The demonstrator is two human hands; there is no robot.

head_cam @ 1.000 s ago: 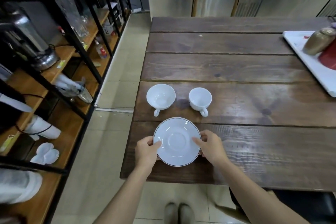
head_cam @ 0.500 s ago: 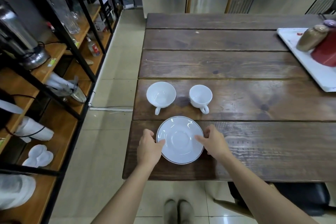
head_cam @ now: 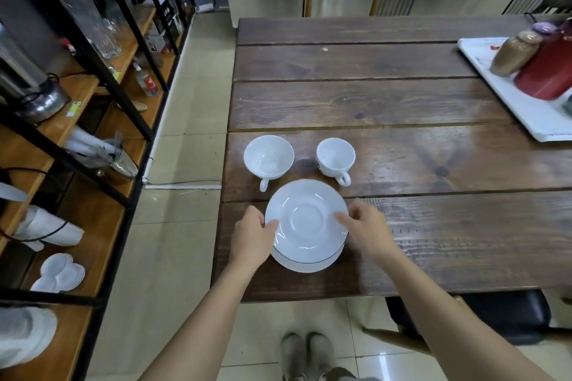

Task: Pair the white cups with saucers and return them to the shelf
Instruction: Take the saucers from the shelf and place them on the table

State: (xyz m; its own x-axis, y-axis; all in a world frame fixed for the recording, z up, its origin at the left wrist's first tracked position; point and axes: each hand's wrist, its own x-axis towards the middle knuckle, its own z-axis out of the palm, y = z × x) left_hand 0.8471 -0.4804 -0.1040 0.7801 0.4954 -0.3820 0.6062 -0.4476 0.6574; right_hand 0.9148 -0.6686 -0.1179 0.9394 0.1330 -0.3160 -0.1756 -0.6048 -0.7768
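Two white cups stand on the dark wooden table (head_cam: 402, 102): a wider cup (head_cam: 268, 158) on the left and a smaller cup (head_cam: 335, 158) on the right, both with handles toward me. In front of them, a white top saucer (head_cam: 306, 219) is lifted off a second saucer (head_cam: 306, 264) that lies on the table. My left hand (head_cam: 252, 233) grips the top saucer's left rim. My right hand (head_cam: 365, 226) pinches its right rim.
A black-framed wooden shelf (head_cam: 93, 145) stands to the left, holding glassware, a metal appliance and small white dishes (head_cam: 60, 272). A white tray (head_cam: 532, 114) with a red pot and a brown jar sits at the table's right. A wooden chair stands at the far end.
The top saucer has come up and shifted slightly away from me, uncovering a second saucer beneath it. Both hands stayed at its rim.
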